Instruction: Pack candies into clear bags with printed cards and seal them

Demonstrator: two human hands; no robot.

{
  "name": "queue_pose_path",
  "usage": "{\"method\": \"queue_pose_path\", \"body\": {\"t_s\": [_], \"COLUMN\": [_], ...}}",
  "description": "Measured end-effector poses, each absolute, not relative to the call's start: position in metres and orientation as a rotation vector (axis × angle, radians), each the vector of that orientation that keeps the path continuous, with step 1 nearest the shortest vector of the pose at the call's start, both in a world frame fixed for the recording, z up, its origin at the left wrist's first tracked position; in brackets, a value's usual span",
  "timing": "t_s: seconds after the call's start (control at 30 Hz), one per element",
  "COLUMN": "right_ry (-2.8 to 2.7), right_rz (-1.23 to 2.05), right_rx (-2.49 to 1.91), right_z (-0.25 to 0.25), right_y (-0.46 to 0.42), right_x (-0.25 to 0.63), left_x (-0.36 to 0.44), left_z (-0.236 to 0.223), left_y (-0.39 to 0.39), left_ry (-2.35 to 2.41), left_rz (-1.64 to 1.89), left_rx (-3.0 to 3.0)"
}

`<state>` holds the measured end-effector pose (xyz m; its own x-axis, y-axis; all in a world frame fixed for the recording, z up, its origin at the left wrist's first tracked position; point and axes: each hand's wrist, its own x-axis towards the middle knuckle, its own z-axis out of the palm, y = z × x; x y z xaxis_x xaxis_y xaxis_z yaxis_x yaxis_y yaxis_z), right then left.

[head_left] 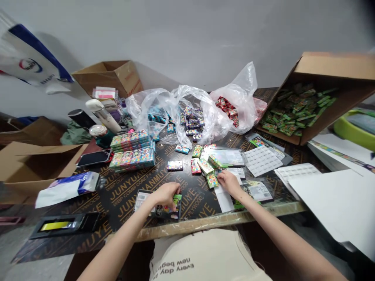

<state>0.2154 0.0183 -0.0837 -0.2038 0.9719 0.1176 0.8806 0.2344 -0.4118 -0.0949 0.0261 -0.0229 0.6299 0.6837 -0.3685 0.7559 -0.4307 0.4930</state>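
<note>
Near the table's front edge, my left hand point(166, 196) curls over the right end of a flat, clear-wrapped printed packet point(142, 197), thumb and fingers closed at its green-and-black part. My right hand point(230, 182) pinches beside a loose group of small printed boxes. Its fingertips are by a small green box point(212, 180); whatever is between them is hidden. Against that one lie a light green box point(205, 166) and a red box point(195, 166). Further left, a dark-edged box point(175, 166) lies by itself. A white paper slip point(224, 198) lies below my right hand.
Clear plastic bags point(152, 103) of small boxes stand at the back. Wrapped box stacks point(133, 158), a phone point(93, 158) and bottles point(107, 119) are left. A tilted carton point(331, 72) of green packets stands right, behind sticker sheets point(262, 160). A tape dispenser point(64, 225) lies front left.
</note>
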Motion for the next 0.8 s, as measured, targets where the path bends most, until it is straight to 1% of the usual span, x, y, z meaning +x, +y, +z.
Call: {"method": "queue_pose_path", "body": {"t_s": [0.07, 0.17, 0.23, 0.3, 0.4, 0.47, 0.63, 0.8], "right_ry": [-2.163, -2.192, -2.194, -2.156, -2.026, -1.886, -1.633, -1.562], "right_rz": [0.342, 0.277, 0.269, 0.341, 0.502, 0.515, 0.366, 0.579], "right_rx": [-1.692, -1.679, -1.685, -1.697, -1.721, -1.718, -1.485, -1.219], "right_z": [-0.087, -0.092, -0.095, -0.096, -0.091, -0.079, -0.020, 0.035], "right_y": [0.014, 0.011, 0.011, 0.012, 0.012, 0.011, 0.007, 0.012], "right_x": [0.214, 0.213, 0.213, 0.216, 0.221, 0.219, 0.181, 0.133], "left_x": [-0.100, -0.105, -0.105, -0.102, -0.095, -0.089, -0.081, -0.079], "left_z": [-0.007, 0.020, 0.030, 0.028, 0.013, 0.006, 0.014, 0.024], "left_y": [0.030, 0.033, 0.033, 0.030, 0.022, 0.016, 0.006, 0.002], "left_ry": [1.084, 1.067, 1.060, 1.081, 1.149, 1.199, 1.260, 1.250], "left_rz": [0.097, 0.571, 0.765, 0.856, 0.938, 1.011, 1.113, 1.154], "left_rx": [2.058, 1.866, 1.815, 1.800, 1.753, 1.730, 1.766, 1.851]}}
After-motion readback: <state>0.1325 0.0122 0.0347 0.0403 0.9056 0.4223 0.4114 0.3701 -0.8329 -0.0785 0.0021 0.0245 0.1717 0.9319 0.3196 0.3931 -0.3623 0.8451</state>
